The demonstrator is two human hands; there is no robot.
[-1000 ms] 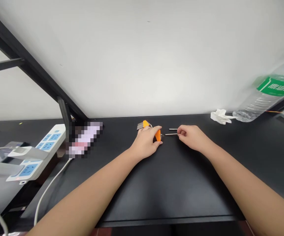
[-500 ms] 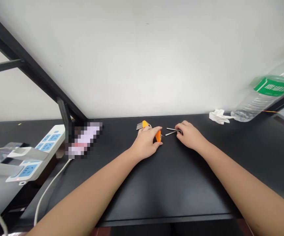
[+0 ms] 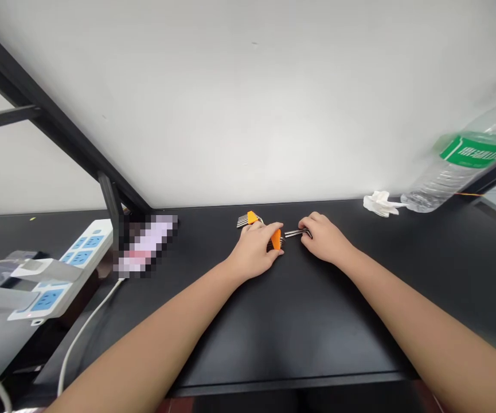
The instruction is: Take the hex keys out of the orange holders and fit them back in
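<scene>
On the black table (image 3: 299,321) lies an orange holder (image 3: 276,238) with a row of metal hex keys sticking out at its far end. My left hand (image 3: 254,249) rests on top of it, fingers curled over it and pressing it down. My right hand (image 3: 323,239) is just to the right, fingers pinched on two thin metal hex keys (image 3: 294,232). The keys' tips reach the near end of the holder.
A white power strip (image 3: 65,269) with blue sockets and a cable sits at the left, beside a blurred pink object (image 3: 144,244). A crumpled tissue (image 3: 379,203) and a plastic bottle (image 3: 463,158) with a green label lie at the back right. A black frame post (image 3: 112,203) stands left.
My right hand moved left with the metal keys, gathering the two together, and brought their tips up to the orange holder. My left hand stayed on the holder.
</scene>
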